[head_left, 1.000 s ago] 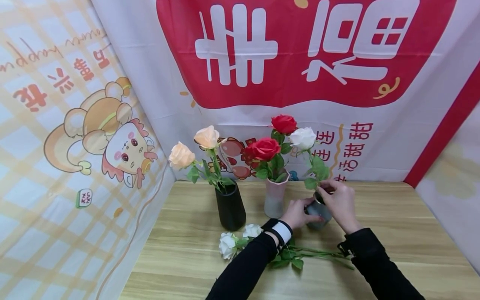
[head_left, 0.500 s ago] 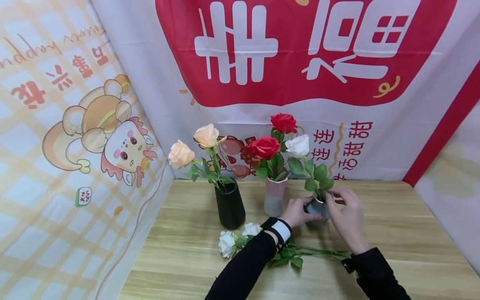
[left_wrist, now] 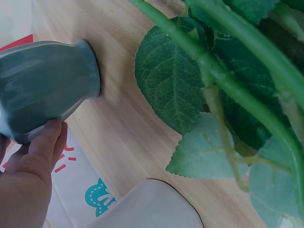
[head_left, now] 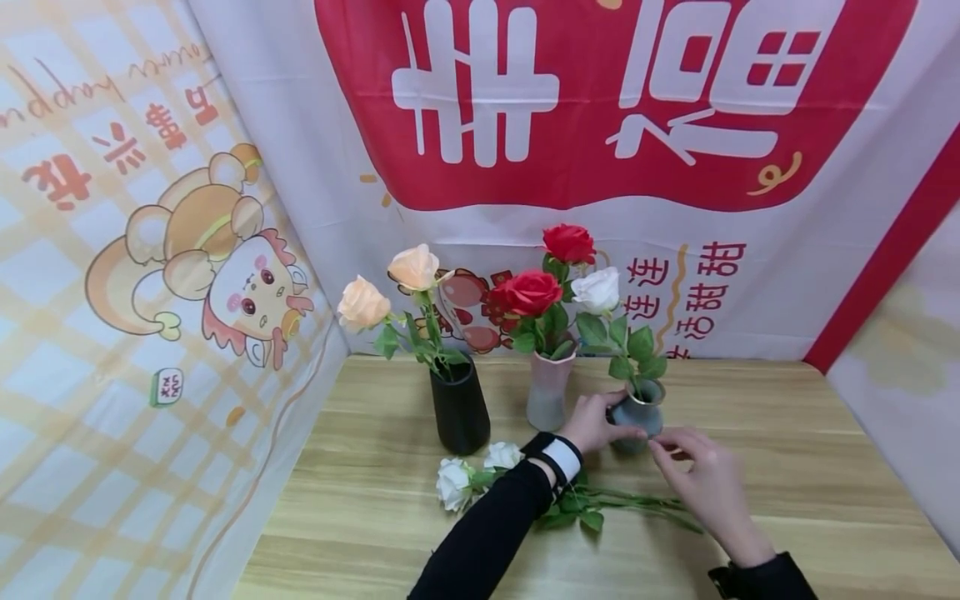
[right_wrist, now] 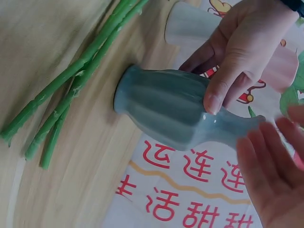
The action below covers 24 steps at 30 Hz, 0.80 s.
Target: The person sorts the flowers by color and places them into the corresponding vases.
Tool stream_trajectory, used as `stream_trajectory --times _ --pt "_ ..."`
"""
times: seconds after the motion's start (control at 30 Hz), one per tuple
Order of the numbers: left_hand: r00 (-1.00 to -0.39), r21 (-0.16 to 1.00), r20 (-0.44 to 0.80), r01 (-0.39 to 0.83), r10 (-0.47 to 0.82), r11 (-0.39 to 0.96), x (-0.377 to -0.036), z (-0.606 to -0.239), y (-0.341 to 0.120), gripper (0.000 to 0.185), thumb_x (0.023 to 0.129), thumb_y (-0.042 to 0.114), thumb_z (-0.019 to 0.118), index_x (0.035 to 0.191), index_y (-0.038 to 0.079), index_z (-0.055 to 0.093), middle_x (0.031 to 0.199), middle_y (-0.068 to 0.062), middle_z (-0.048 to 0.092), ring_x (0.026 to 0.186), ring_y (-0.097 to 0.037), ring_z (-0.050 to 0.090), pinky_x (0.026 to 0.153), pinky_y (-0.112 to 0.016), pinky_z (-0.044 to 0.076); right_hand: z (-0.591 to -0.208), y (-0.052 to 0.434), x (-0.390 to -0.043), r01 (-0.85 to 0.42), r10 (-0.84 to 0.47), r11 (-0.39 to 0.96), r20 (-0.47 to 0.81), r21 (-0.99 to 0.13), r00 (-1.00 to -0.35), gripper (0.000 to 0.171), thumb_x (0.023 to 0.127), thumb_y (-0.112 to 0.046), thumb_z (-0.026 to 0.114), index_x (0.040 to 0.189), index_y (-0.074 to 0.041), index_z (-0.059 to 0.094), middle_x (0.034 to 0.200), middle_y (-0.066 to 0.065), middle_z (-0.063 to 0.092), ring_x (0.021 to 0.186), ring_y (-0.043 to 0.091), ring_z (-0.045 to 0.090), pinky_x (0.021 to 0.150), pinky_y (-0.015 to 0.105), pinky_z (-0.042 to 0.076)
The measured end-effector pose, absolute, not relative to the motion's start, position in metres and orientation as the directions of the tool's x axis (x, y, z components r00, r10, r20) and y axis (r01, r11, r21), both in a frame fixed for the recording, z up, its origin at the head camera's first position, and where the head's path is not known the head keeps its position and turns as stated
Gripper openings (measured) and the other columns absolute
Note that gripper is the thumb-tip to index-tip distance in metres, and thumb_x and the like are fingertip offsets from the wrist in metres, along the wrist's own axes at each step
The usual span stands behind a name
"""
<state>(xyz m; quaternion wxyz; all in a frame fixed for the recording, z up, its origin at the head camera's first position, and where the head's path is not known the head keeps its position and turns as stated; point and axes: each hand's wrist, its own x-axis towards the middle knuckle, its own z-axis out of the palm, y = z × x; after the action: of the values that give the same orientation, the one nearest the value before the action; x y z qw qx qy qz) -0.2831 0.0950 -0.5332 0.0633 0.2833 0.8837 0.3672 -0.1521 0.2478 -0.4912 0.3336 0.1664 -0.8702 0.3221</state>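
**Grey vase steadied, right hand off**

The grey vase (head_left: 636, 414), glazed and ribbed with a narrow neck, stands on the wood-grain desk (head_left: 787, 433) right of the pale pink vase (head_left: 548, 398). It carries one white rose (head_left: 597, 289) with serrated green leaves. The left hand (head_left: 596, 423) holds the vase body, fingers curled around it. The right hand (head_left: 705, 483) hovers just beside the vase, fingers apart and relaxed, holding nothing. Two white roses (head_left: 472, 475) lie flat on the desk. A matte black vase (head_left: 460, 408) holds peach roses (head_left: 386, 287).
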Motion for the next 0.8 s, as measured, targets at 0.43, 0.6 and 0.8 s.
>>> stream_trajectory --times 0.43,0.6,0.8 --pt "-0.819 0.681 0.062 0.452 0.57 0.576 -0.282 -0.535 0.102 0.076 0.077 0.055 0.078 0.142 0.024 0.054 0.133 0.006 0.059 0.118 -0.01 0.055 0.093 -0.021 0.043 -0.521 0.223 -0.147 -0.58 -0.486 0.795 0.386 -0.178 -0.784 0.02 0.077 -0.009 0.082 0.094 -0.003 0.073 0.092 0.007 0.063 0.083 0.022 0.061 0.07 0.039 0.053" --pt "-0.821 0.693 0.042 0.434 0.569 0.575 -0.282 -0.532 0.1 0.077 0.078 0.056 0.077 0.144 0.025 0.052 0.135 0.005 0.057 0.12 -0.011 0.054 0.094 -0.022 0.043 -0.531 0.219 -0.158 -0.59 -0.505 0.789 0.365 -0.173 -0.782 0.018 0.078 -0.004 0.08 0.094 -0.002 0.071 0.089 0.005 0.058 0.082 0.022 0.057 0.07 0.04 0.051" --pt "-0.844 0.694 0.04 0.409 0.535 0.593 -0.282 -0.53 0.097 0.077 0.077 0.055 0.078 0.143 0.025 0.053 0.134 0.005 0.058 0.118 -0.01 0.055 0.092 -0.021 0.044 -0.545 0.214 -0.164 -0.607 -0.545 0.772 0.296 -0.187 -0.784 0.01 0.08 -0.001 0.076 0.089 -0.003 0.072 0.087 0.005 0.057 0.081 0.024 0.057 0.068 0.04 0.05"
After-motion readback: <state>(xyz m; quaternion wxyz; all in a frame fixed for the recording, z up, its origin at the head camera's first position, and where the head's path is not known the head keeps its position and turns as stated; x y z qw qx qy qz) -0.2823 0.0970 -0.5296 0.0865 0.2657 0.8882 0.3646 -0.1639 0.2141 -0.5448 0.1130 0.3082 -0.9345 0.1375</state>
